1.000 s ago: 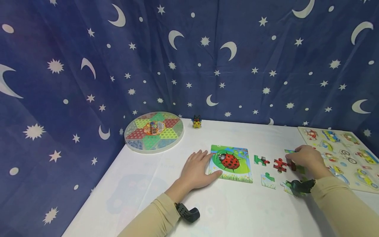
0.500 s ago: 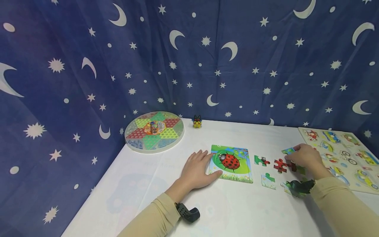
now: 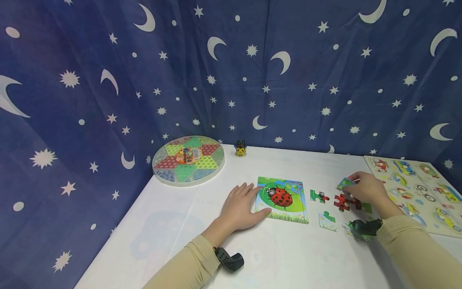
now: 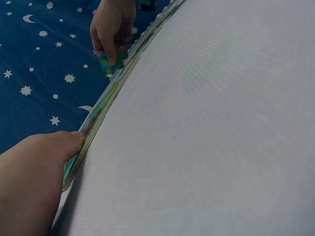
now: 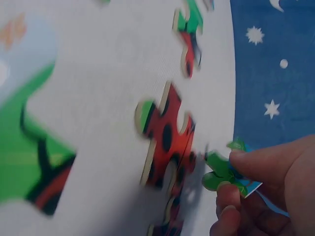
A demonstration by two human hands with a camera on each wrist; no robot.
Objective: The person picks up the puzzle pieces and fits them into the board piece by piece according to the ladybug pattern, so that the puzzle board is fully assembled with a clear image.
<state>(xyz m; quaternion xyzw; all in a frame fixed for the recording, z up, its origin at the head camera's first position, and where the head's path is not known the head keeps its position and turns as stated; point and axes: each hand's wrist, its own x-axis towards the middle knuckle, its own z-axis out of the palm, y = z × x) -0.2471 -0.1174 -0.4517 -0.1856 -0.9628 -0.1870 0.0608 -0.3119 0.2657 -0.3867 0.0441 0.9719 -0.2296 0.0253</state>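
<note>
My left hand [image 3: 240,208] rests against the left side of the ladybug puzzle board [image 3: 296,208], fingers spread and thumb on its lower left corner. In the left wrist view its thumb [image 4: 74,141] touches the board's edge. My right hand [image 3: 369,190] pinches a green and blue puzzle piece [image 3: 344,184], lifted off the table; the right wrist view shows this piece [image 5: 221,169] between thumb and fingers. Below it lies a red puzzle piece [image 3: 341,202] with black spots. Left of that is a green and red piece [image 3: 317,195]. A darker red piece [image 3: 356,203] is partly hidden by my right hand.
A grass-patterned piece [image 3: 327,221] lies nearer, and other pieces sit partly hidden under the right wrist. A vehicle picture board [image 3: 415,188] lies at right. A round Chinese checkers board [image 3: 188,160] and a small yellow figurine [image 3: 240,148] stand at the back, before a blue curtain [image 3: 216,80].
My right hand has picked up the green and blue puzzle piece and moved it slightly left, tilting it. The left hand stays in place on the board.
</note>
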